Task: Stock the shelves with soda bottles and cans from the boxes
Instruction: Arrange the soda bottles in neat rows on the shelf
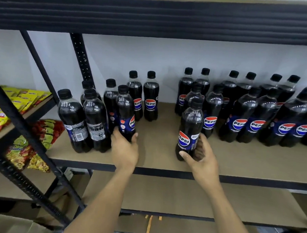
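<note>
Fingers (pixel 202 139) of the right hand (pixel 203 160) curl round an upright Pepsi bottle (pixel 190 129) at centre frame, standing on the shelf (pixel 158 148) just left of the stocked rows (pixel 255 121). The left hand (pixel 124 150) grips a second bottle (pixel 125 111), also upright, beside the left cluster (pixel 88 116).

Yellow snack packets (pixel 24 96), white wall (pixel 170 55)

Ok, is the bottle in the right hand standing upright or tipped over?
Upright: the bottle stands on the shelf, cap up, right hand gripping its base.
</note>
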A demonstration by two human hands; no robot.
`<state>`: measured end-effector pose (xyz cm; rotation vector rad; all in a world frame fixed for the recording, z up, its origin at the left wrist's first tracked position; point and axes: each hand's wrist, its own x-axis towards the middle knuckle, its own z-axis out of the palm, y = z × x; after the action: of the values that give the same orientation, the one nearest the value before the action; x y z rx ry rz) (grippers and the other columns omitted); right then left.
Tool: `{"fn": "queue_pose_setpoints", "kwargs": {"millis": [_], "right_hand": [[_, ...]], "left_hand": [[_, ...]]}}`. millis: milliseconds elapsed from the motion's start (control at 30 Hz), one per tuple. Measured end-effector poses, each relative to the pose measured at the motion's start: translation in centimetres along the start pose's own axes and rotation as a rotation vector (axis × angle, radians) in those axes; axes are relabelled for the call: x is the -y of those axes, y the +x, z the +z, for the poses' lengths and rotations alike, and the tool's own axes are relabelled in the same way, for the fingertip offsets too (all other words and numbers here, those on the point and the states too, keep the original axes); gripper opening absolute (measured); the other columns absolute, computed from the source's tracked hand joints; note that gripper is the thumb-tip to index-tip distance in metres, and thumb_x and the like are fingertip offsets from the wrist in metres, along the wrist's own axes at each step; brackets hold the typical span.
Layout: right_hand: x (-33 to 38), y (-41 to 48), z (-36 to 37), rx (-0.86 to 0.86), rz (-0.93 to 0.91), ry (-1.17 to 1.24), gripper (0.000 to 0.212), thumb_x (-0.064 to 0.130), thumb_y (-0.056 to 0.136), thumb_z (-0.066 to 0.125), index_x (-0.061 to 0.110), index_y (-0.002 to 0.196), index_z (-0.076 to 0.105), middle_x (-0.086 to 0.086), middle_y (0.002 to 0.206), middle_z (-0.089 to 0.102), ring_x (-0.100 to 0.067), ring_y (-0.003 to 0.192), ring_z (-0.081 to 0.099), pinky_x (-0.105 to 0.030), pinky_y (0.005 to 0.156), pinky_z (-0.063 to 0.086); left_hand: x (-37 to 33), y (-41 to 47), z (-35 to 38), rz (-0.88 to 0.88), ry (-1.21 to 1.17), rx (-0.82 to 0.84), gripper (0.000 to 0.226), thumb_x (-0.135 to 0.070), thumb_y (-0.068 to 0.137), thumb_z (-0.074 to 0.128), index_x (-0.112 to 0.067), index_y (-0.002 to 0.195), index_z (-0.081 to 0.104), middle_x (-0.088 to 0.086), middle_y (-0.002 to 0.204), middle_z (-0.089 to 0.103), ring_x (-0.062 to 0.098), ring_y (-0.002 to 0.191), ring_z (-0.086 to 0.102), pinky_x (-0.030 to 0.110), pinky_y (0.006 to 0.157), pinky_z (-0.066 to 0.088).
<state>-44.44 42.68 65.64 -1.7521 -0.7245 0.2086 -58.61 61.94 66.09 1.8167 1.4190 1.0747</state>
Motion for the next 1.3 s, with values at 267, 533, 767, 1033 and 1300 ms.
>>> {"fn": "queue_pose_setpoints", "kwargs": {"millis": [267, 533, 767, 1033, 1300], "right_hand": [[-1.6, 1.0, -5.6, -0.195, 0.029, -0.001, 0.085, 0.023, 0.079, 0.086, 0.044, 0.147, 0.039, 0.021, 0.126, 0.061, 0.001, 0.116, 0.059, -0.028, 0.101, 0.047], [-2.0, 2.3, -8.6, -0.343, 0.074, 0.037, 0.083, 0.014, 0.083, 0.082, 0.035, 0.15, 0.039, 0.023, 0.116, 0.057, 0.024, 0.094, 0.054, -0.021, 0.098, 0.044], [-3.2, 2.2, -9.2, -0.305, 0.062, 0.027, 0.081, 0.007, 0.084, 0.08, 0.03, 0.151, 0.041, 0.033, 0.112, 0.053, 0.032, 0.094, 0.051, 0.002, 0.084, 0.039], [-3.6, 2.4, -9.3, -0.35, 0.043, -0.021, 0.075, 0.009, 0.082, 0.082, 0.031, 0.145, 0.048, 0.032, 0.111, 0.06, 0.024, 0.1, 0.056, -0.008, 0.092, 0.046], [-3.4, 1.0, -8.6, -0.47, 0.024, -0.288, 0.065, 0.026, 0.085, 0.08, 0.02, 0.142, 0.05, -0.001, 0.122, 0.053, -0.017, 0.111, 0.055, -0.028, 0.095, 0.042]], "left_hand": [[0.8, -0.9, -0.2, 0.118, -0.052, 0.075, 0.068, -0.04, 0.086, 0.076, -0.016, 0.143, 0.047, 0.007, 0.131, 0.062, 0.028, 0.12, 0.058, 0.037, 0.096, 0.046], [0.0, -3.7, 1.2, 0.223, -0.129, 0.322, 0.054, -0.049, 0.075, 0.083, -0.029, 0.12, 0.062, -0.01, 0.106, 0.058, 0.012, 0.098, 0.062, 0.037, 0.089, 0.055], [-4.9, -8.3, 5.1, 0.313, -0.166, 0.541, 0.057, -0.044, 0.074, 0.086, -0.034, 0.123, 0.059, -0.018, 0.11, 0.064, 0.0, 0.102, 0.063, 0.03, 0.092, 0.055], [-9.3, -11.3, 10.1, 0.351, -0.229, 0.629, 0.072, -0.041, 0.076, 0.084, -0.036, 0.139, 0.048, -0.015, 0.128, 0.061, 0.005, 0.119, 0.058, 0.035, 0.102, 0.051], [-7.5, -9.7, 8.1, 0.424, 0.0, 0.669, 0.054, -0.039, 0.086, 0.077, -0.029, 0.135, 0.058, -0.013, 0.132, 0.058, 0.006, 0.12, 0.056, 0.02, 0.103, 0.041]]}}
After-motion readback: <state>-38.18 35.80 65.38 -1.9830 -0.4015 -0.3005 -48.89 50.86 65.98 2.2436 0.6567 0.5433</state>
